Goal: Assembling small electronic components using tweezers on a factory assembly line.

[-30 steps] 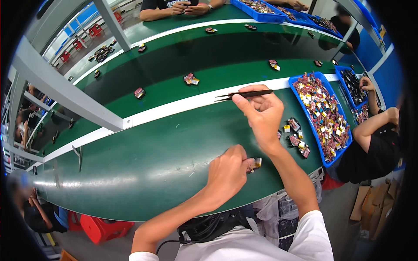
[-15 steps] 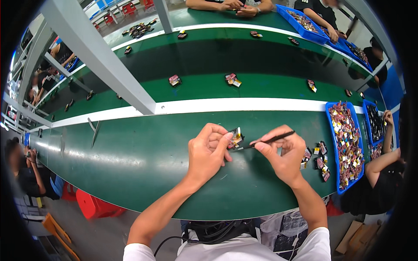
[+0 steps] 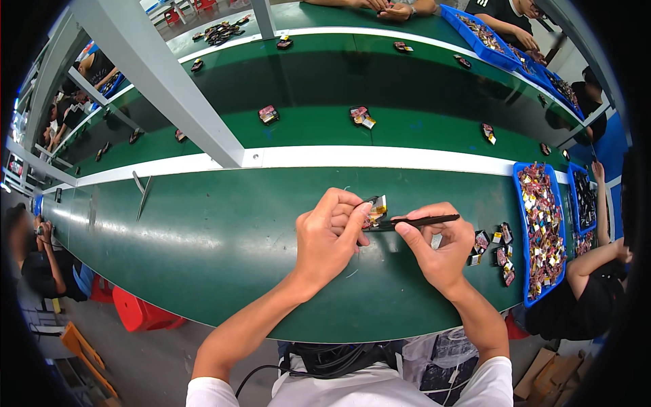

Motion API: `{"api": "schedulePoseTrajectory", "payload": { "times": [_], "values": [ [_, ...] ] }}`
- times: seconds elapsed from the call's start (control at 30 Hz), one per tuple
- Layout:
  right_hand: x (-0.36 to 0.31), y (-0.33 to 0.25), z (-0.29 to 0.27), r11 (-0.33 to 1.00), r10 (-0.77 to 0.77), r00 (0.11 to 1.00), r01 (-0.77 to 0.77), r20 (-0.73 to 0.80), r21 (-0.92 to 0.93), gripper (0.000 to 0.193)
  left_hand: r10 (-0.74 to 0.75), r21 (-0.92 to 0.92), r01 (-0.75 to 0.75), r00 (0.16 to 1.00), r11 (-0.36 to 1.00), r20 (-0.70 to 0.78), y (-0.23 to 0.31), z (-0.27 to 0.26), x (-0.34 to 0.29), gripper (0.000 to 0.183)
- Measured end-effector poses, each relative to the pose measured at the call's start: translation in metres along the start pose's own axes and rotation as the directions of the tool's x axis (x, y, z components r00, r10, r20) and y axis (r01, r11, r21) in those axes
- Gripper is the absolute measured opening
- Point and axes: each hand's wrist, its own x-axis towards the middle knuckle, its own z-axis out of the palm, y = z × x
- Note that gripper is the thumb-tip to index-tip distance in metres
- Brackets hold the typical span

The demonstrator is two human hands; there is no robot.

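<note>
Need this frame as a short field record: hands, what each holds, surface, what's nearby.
left hand: pinches a small part with yellow film, held above the table
right hand: grips a thin black tool, tip at the part
surface: green table, white strip along its far edge
right side: loose parts beside a blue tray full of parts
far belt: scattered small parts
others: a person's arm by the tray, more people across the belt

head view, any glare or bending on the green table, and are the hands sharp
Head view: a pale sheen streaks the green table at left; its white stripe bows with the fisheye and the corners go black; left hand, right hand and black tool are sharp.
</note>
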Motion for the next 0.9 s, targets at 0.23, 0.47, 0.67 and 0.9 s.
{"api": "schedulePoseTrajectory", "payload": {
  "times": [0.23, 0.47, 0.67, 0.9],
  "values": [
    [0.0008, -0.0027, 0.0001, 1.0, 0.001, 1.0, -0.001, 0.018, -0.005, 0.017, 0.0, -0.009, 0.0, 1.0, 1.0, 0.021, 0.0022, 0.0002, -0.0009, 0.012],
    [0.0069, -0.0059, -0.0032, 0.867, 0.393, 0.914, -0.404, 0.099, 0.291, 0.017, 0.048, -0.052, -0.047, 0.998, 0.998, 0.028, -0.0033, 0.0002, -0.0032, 0.013],
    [0.0078, -0.0097, -0.0045, 0.842, 0.444, 0.89, -0.454, 0.105, 0.292, 0.016, 0.053, -0.063, -0.05, 0.998, 0.997, 0.044, -0.0031, 0.0, -0.003, 0.014],
    [0.007, -0.007, -0.0061, 0.83, 0.451, 0.883, -0.468, 0.128, 0.304, 0.019, 0.11, 0.007, -0.11, 0.994, 0.994, 0.031, -0.0013, 0.0018, -0.0046, 0.014]
  ]
}}
